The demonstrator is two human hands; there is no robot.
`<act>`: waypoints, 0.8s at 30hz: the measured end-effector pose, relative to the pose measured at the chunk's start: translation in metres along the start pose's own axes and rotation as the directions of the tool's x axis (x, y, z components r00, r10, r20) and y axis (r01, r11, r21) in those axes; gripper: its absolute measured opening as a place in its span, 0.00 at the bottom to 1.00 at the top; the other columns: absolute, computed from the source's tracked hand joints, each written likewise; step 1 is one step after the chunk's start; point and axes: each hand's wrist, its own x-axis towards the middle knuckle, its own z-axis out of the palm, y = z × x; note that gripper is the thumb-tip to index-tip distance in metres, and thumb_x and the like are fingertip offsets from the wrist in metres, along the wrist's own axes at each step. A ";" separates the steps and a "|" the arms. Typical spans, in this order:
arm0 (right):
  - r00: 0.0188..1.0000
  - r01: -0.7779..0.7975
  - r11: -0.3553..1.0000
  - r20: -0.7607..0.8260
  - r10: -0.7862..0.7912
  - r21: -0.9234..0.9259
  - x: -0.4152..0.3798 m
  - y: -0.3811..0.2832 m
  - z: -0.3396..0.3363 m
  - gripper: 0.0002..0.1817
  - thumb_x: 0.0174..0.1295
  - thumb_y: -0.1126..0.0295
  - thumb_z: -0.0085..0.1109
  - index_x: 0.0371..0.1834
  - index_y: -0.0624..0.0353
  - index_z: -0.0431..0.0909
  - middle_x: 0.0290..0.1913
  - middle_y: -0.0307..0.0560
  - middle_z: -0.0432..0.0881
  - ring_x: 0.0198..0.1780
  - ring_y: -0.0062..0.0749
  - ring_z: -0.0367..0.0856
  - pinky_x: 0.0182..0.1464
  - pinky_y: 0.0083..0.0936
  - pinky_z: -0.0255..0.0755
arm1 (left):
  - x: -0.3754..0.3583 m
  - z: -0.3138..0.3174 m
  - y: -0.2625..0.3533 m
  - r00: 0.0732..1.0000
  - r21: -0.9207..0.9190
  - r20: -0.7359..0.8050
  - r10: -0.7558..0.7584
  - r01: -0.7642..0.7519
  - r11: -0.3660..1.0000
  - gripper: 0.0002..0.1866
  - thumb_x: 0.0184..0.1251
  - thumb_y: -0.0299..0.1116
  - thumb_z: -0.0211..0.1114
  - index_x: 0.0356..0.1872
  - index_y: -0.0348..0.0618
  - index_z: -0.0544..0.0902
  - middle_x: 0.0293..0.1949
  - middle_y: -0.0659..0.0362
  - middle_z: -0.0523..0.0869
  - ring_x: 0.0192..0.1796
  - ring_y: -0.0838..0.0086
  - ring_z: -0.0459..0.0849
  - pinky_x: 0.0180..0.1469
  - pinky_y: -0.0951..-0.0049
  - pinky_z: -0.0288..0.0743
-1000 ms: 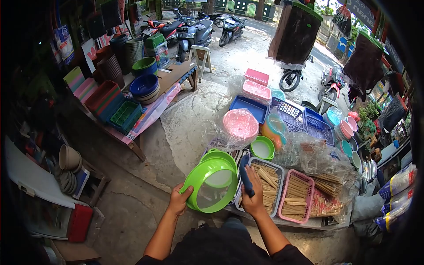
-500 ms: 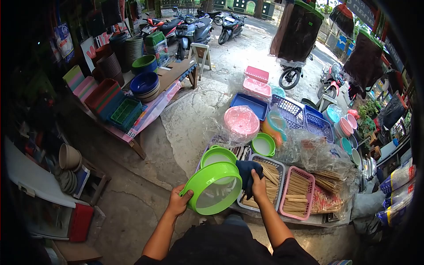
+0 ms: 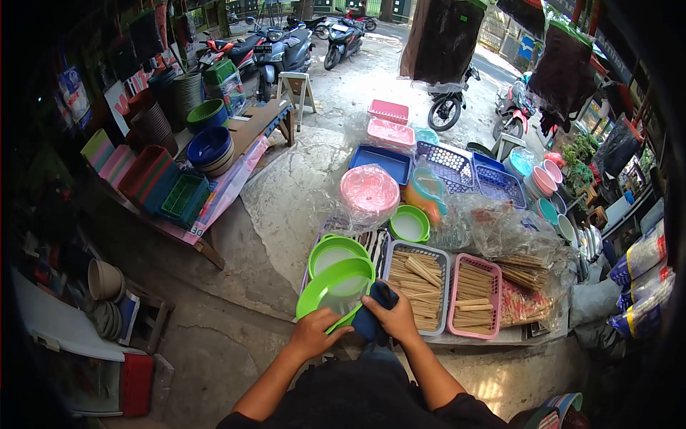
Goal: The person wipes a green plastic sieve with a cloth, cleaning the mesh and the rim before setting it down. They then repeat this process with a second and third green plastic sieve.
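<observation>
My left hand (image 3: 313,337) grips the near rim of a bright green round sieve (image 3: 312,294) with a pale mesh. The sieve is tilted in front of my body. A dark blue cloth (image 3: 366,325) is bunched in my right hand (image 3: 397,319), pressed against the sieve's right rim. Some of its fingers are hidden behind the cloth. Just beyond the held sieve lies another green sieve (image 3: 326,244), partly covered by it. A third green sieve (image 3: 410,224) sits farther right, beside a pink basin (image 3: 369,190) wrapped in clear plastic.
A grey basket (image 3: 444,286) and a pink basket (image 3: 475,334) hold wooden sticks. Blue trays (image 3: 384,166) stand behind them. At left, a bench (image 3: 207,247) carries stacked basins and baskets. Dark bagged goods (image 3: 443,43) hang overhead. Motorbikes (image 3: 282,53) are parked outside.
The sieve has turned and moved down and left. My left hand has shifted from its left side to the near rim. The cloth in my right hand has come down to the rim.
</observation>
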 end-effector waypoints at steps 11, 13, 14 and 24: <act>0.939 -0.121 0.922 -0.258 0.227 0.368 -0.015 0.060 -0.020 0.20 0.59 0.77 0.66 0.55 0.66 0.78 0.44 0.40 0.82 0.43 0.21 0.79 0.49 0.21 0.73 | 0.003 0.040 0.007 0.979 0.282 0.163 0.120 -0.163 0.946 0.18 0.57 0.48 0.75 0.45 0.52 0.87 0.35 0.62 0.79 0.43 0.66 0.81 0.46 0.66 0.71; 0.941 -0.143 0.912 -0.232 0.246 0.385 -0.014 0.070 -0.040 0.25 0.59 0.77 0.66 0.61 0.68 0.76 0.50 0.43 0.84 0.50 0.24 0.80 0.56 0.22 0.72 | -0.001 0.043 -0.003 0.999 0.279 0.013 0.044 -0.046 0.959 0.26 0.53 0.47 0.77 0.53 0.51 0.85 0.41 0.56 0.80 0.49 0.61 0.79 0.56 0.59 0.68; 0.943 -0.141 0.913 -0.230 0.242 0.383 -0.013 0.075 -0.049 0.25 0.59 0.77 0.66 0.62 0.68 0.76 0.51 0.44 0.83 0.51 0.24 0.80 0.57 0.23 0.72 | 0.001 0.046 -0.011 0.999 0.269 0.027 0.043 -0.049 0.962 0.26 0.53 0.47 0.77 0.53 0.51 0.85 0.41 0.56 0.80 0.49 0.61 0.79 0.56 0.59 0.68; 0.951 -0.215 0.957 -0.182 0.250 0.192 0.043 0.087 -0.153 0.24 0.58 0.71 0.70 0.58 0.67 0.78 0.49 0.45 0.85 0.51 0.27 0.81 0.58 0.25 0.72 | 0.043 0.117 -0.073 0.629 -0.496 0.177 -0.757 0.722 0.483 0.20 0.69 0.27 0.67 0.59 0.32 0.76 0.38 0.57 0.86 0.28 0.81 0.83 0.29 0.80 0.78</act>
